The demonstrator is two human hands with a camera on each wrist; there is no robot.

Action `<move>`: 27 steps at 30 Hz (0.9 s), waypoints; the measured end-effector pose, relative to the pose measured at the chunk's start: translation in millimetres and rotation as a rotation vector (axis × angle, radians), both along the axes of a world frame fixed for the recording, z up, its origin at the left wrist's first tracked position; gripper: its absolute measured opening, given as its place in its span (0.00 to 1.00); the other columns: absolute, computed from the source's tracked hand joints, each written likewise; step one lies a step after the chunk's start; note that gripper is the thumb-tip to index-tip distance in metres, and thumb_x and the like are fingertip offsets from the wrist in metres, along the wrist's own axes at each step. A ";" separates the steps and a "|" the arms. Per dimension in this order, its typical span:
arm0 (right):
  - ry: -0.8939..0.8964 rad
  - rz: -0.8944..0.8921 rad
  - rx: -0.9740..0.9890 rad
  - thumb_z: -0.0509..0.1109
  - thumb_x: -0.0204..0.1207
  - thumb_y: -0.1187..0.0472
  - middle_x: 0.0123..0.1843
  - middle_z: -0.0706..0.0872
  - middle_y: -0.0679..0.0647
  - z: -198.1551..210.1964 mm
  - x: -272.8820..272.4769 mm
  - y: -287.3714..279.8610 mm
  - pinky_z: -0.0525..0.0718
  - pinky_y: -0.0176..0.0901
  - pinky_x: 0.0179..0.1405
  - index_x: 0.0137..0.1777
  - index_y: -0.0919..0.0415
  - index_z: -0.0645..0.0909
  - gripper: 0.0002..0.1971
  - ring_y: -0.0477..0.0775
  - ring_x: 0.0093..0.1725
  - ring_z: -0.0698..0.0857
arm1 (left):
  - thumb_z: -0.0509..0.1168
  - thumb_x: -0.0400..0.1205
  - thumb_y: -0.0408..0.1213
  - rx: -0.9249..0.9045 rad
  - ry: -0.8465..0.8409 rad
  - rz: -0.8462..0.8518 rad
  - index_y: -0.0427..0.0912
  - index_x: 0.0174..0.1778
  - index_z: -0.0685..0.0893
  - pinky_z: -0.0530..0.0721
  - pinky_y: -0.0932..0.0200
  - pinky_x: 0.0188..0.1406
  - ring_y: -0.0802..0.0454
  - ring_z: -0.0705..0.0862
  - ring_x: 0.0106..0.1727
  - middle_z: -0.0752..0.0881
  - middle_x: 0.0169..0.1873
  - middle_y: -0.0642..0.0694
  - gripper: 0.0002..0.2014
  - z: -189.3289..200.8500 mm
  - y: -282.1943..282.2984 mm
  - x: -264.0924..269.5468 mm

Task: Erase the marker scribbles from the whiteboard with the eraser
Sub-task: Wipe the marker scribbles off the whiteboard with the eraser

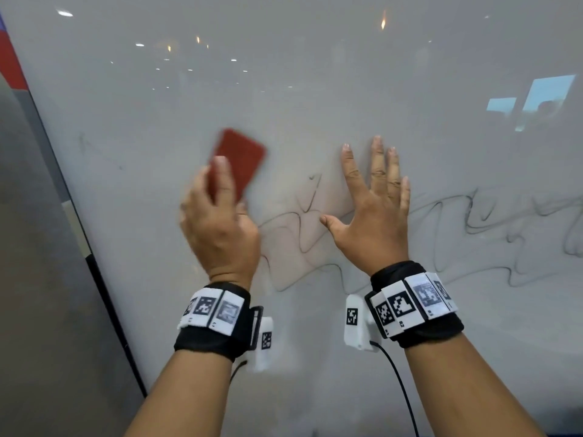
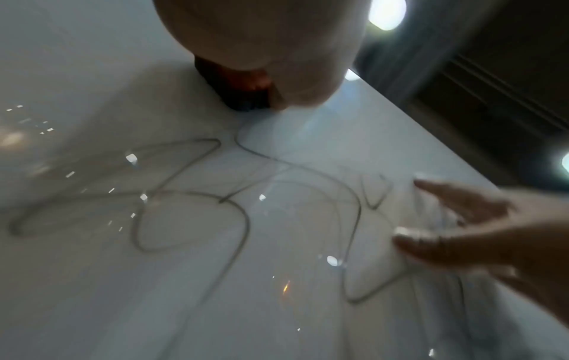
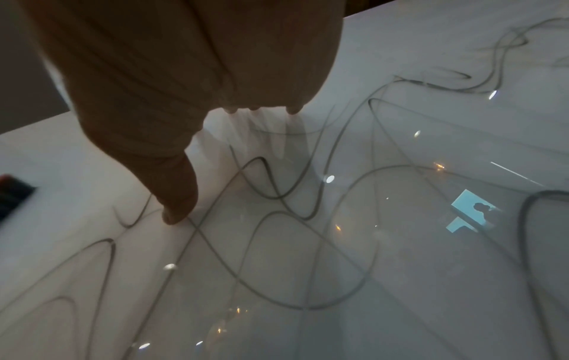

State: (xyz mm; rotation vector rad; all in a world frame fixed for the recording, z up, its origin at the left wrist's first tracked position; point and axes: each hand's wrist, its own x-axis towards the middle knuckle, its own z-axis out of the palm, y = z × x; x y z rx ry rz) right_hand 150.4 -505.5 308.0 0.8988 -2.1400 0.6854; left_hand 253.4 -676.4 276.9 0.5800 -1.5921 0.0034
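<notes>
Scribbles [image 1: 448, 228] run in grey loops from the middle of the whiteboard [image 1: 315, 83] toward its right edge, so that is where your strokes belong. Your left hand [image 1: 220, 228] has its grip wrapped round the red eraser [image 1: 239, 162], which sits up near the left edge, above the start of the lines; whether its felt touches the board I cannot tell. Bring it down flat and sweep rightward in overlapping passes with firm, even pressure. Your right hand [image 1: 375, 216], its grip wide and fingers spread flat, covers some ink, so shift it aside first.
</notes>
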 end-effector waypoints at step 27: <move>-0.043 0.006 -0.120 0.80 0.69 0.45 0.89 0.38 0.54 -5.4 -6.8 12.3 0.42 0.61 0.83 0.88 0.43 0.45 0.56 0.57 0.87 0.38 | 0.69 0.72 0.29 0.047 -0.023 -0.078 0.42 0.81 0.73 0.77 0.32 0.65 0.34 0.76 0.68 0.77 0.72 0.36 0.37 -0.3 53.2 -34.7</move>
